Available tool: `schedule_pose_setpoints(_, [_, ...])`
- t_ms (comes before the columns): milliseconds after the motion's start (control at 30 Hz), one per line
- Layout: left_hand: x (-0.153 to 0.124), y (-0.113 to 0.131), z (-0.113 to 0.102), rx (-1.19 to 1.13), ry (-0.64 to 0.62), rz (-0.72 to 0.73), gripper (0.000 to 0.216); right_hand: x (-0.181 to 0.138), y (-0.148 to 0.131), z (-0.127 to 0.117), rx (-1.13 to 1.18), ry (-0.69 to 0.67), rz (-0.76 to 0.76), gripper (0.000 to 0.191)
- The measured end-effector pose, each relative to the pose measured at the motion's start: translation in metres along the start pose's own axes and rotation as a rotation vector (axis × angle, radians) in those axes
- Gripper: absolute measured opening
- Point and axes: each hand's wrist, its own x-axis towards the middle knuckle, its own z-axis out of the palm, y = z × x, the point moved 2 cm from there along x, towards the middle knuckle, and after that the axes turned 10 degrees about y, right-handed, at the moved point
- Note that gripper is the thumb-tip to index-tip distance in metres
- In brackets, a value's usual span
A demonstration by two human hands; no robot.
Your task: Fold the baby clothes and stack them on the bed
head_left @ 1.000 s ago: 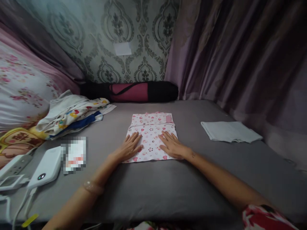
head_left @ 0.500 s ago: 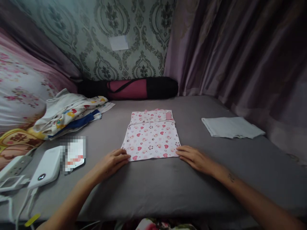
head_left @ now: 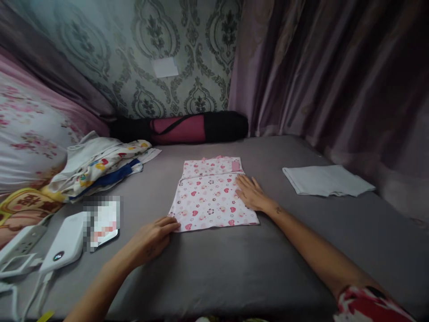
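Note:
A folded white garment (head_left: 209, 201) with pink hearts and small flowers lies flat in front of me. Its far part is a folded band with a pink patch (head_left: 236, 166) at the right and pink trim along the top. My left hand (head_left: 156, 235) is at the near left corner, fingers together and bent over the edge; the thumb is hidden. Flat on the right side of the cloth, below the band, rests my right hand (head_left: 250, 192) with its fingers spread.
A folded pale cloth (head_left: 328, 180) lies to the right. At left are a pile of clothes (head_left: 103, 163), a phone (head_left: 105, 223), a white power bank (head_left: 65, 241) and a power strip (head_left: 25, 243) with cables. A black and maroon roll bag (head_left: 181, 129) lies along the wall.
My right hand has moved from the near right corner up onto the garment's right side and spread flat. My left hand has stayed at the near left corner. The view has shifted slightly.

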Motion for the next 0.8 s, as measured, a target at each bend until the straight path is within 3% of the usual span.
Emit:
schedule_pose_setpoints(133, [-0.011, -0.011, 0.003, -0.043, 0.038, 0.044, 0.049, -0.006, 0.014, 0.003, 0.012, -0.022, 0.080, 0.060])
schedule_pose_setpoints(300, [-0.015, -0.019, 0.006, -0.021, 0.039, 0.009, 0.052, -0.033, 0.020, -0.011, 0.053, -0.032, 0.061, 0.057])
schedule_pose_setpoints(500, [-0.010, -0.012, -0.002, 0.014, 0.031, 0.011, 0.045, -0.070, -0.002, -0.042, 0.240, 0.040, -0.095, 0.038])
schedule_pose_setpoints(600, [-0.009, -0.006, -0.009, 0.018, 0.034, 0.004, 0.038, -0.087, -0.014, -0.055, 0.332, -0.023, -0.164, 0.029])
schedule_pose_setpoints(700, [-0.010, -0.003, -0.013, 0.019, 0.025, 0.003, 0.035, -0.097, -0.015, -0.059, 0.355, -0.083, -0.185, 0.025])
schedule_pose_setpoints(800, [-0.009, -0.002, -0.012, 0.048, 0.019, 0.039, 0.033, -0.100, -0.010, -0.053, 0.342, -0.055, -0.226, 0.025])
